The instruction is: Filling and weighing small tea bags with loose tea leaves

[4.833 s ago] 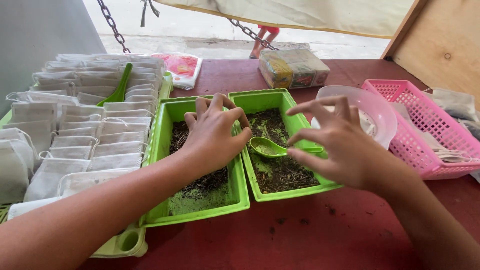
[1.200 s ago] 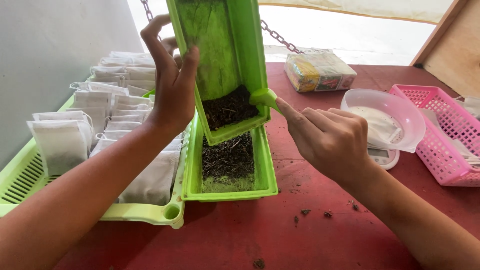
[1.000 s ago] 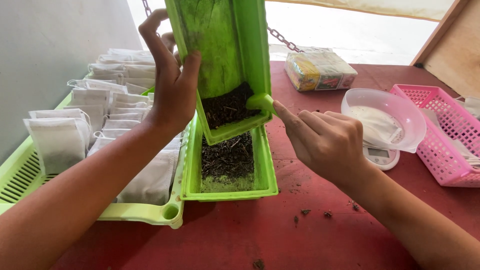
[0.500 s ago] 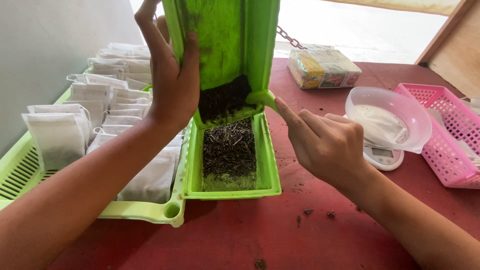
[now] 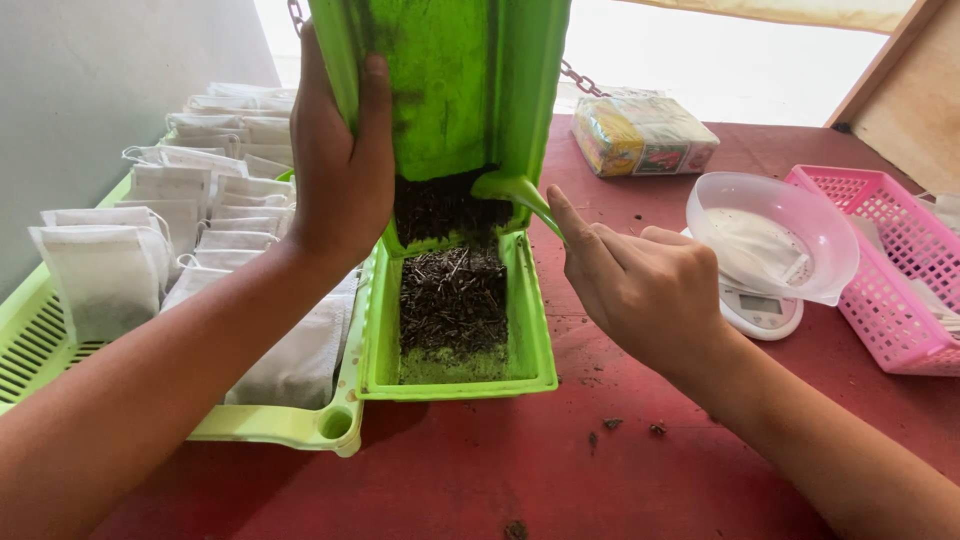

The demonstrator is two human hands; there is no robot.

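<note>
While the red table (image 5: 620, 480) fills the lower frame, a large green tray (image 5: 60, 330) of white sachets (image 5: 100, 275) lies at left, and at top centre the left hand (image 5: 335, 170) wraps its fingers around an upended green tub (image 5: 450, 90). Dark leaves spill into a second tub (image 5: 530, 350) lying below it at centre. Right of centre, the right hand (image 5: 640, 290) pinches a small green scoop (image 5: 505, 187) at the leaves

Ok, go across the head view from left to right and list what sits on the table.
Slotted green tray full of white filter bags → green tub of dark dried leaves → white bowl on a small scale → pink basket.
</note>
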